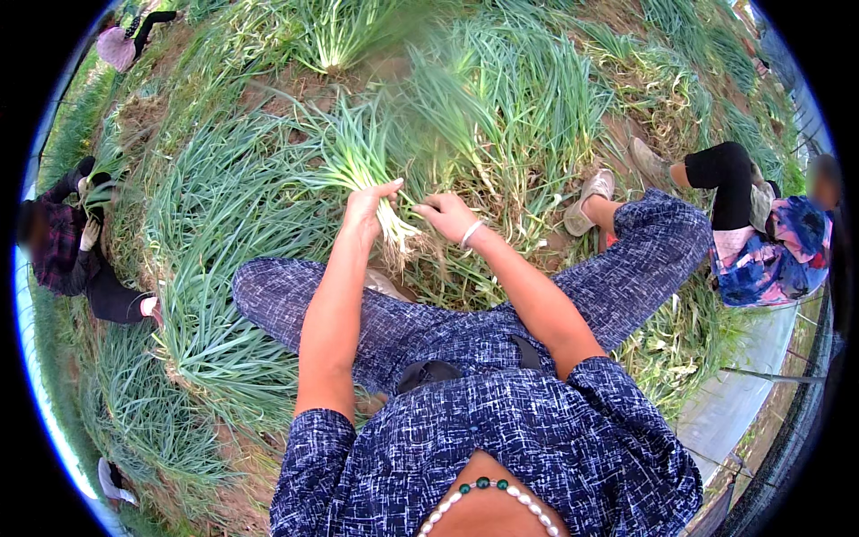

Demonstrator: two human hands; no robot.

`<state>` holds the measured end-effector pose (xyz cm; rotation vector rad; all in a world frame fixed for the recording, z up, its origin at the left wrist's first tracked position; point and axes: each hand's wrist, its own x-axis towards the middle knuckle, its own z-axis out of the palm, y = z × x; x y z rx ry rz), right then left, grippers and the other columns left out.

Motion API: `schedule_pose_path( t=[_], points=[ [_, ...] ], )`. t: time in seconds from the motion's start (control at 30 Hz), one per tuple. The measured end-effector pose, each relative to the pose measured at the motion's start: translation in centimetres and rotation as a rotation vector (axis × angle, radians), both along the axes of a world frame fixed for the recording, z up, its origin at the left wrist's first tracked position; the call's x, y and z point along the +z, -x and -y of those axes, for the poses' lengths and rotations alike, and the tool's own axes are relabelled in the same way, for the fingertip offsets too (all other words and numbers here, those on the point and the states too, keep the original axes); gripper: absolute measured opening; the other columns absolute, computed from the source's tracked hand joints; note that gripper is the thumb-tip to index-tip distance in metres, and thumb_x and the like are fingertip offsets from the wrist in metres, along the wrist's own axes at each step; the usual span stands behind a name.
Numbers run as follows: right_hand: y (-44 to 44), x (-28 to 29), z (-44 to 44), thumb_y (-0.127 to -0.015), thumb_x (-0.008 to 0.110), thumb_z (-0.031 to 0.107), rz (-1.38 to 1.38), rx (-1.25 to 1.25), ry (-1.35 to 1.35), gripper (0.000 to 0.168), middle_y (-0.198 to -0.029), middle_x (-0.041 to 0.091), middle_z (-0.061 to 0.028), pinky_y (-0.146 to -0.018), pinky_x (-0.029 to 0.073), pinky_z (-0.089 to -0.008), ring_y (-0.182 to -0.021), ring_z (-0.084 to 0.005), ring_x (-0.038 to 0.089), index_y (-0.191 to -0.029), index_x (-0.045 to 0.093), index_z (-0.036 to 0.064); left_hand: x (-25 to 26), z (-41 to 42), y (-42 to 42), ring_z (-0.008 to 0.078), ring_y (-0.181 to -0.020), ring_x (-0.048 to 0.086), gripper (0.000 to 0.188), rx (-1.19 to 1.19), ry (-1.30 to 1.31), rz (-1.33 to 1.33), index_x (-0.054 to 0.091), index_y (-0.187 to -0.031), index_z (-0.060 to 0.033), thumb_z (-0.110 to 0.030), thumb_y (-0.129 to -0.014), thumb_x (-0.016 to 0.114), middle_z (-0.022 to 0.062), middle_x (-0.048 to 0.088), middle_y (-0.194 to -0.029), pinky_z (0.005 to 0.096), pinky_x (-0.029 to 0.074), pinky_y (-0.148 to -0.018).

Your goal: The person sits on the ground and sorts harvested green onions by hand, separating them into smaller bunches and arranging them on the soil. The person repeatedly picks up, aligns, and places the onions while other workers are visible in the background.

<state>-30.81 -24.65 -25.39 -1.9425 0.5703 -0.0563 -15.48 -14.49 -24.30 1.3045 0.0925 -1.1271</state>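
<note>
My left hand (367, 209) is closed around a bunch of green onions (362, 158), just above its white stems. The leaves fan out away from me, and the pale stems and brown roots (397, 247) hang toward my lap. To the right of the bunch, my right hand (448, 213) pinches a thin green leaf or stalk between thumb and fingers. A white bracelet (472, 233) circles the right wrist.
Pulled green onions (248, 174) lie thickly on the left, with more piled ahead (530, 101). Brown soil (282, 90) shows between them. One person (64, 245) sits at the left, another (765, 228) at the right. Plastic sheeting (731, 376) edges the lower right.
</note>
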Motion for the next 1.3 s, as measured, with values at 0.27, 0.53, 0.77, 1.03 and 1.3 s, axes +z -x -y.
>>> schedule_pose_path(
  t=[0.27,0.53,0.77,1.03,1.3],
  points=[
    [2.7,0.6,0.1,-0.084,0.056,0.027,0.026,-0.059,0.021,0.029,-0.066,0.057,-0.0152,-0.061,0.043,-0.0357,-0.06,-0.0251,0.053,-0.079,0.059,-0.001,-1.4,-0.4,-1.1,0.0112,-0.057,0.054,0.021,0.128,0.12,-0.007,0.06,-0.086,-0.0018,-0.018,-0.078,0.07,0.0053,0.06,-0.072,0.0252,0.045,-0.049],
    [0.7,0.2,-1.8,-0.084,0.057,0.026,-0.026,0.049,0.062,0.029,-0.069,0.059,-0.0135,-0.062,0.044,-0.0361,-0.063,-0.0224,0.054,-0.086,0.06,-0.003,-1.8,1.0,2.3,0.0139,-0.054,0.049,0.023,0.124,0.085,0.009,0.051,-0.085,-0.007,-0.029,-0.087,0.06,0.002,0.05,-0.064,0.0271,0.044,-0.049],
    [4.2,3.3,-2.2,-0.084,0.06,0.028,-0.151,0.077,-0.275,0.03,-0.066,0.06,-0.0105,-0.059,0.043,-0.0331,-0.059,-0.0181,0.053,-0.08,0.062,-0.002,-0.8,0.8,-3.0,0.0083,-0.044,0.027,0.026,0.352,0.298,-0.227,0.042,-0.074,-0.012,-0.028,-0.092,0.051,-0.0048,0.03,-0.054,0.0233,0.027,-0.04],
    [8.8,-0.7,-2.0,-0.074,0.056,0.012,-0.76,0.428,0.419,0.025,-0.095,0.064,-0.0182,-0.081,0.049,-0.04,-0.093,-0.0348,0.061,-0.094,0.065,0.0,0.6,-0.6,-6.4,0.0065,-0.043,0.028,0.027,0.425,0.47,-0.317,0.044,-0.072,-0.0132,-0.031,-0.09,0.055,-0.007,0.031,-0.053,0.0216,0.027,-0.04],
    [0.4,-1.1,-2.2,-0.091,0.047,0.027,0.523,-0.739,-0.035,0.04,-0.112,0.052,-0.0197,-0.095,0.036,-0.0369,-0.109,-0.0304,0.049,-0.117,0.047,-0.004,-1.7,1.9,0.1,0.0073,-0.043,0.038,0.024,0.32,0.309,-0.297,0.047,-0.072,-0.0115,-0.019,-0.08,0.069,-0.0051,0.04,-0.053,0.0215,0.035,-0.04]
  ],
)
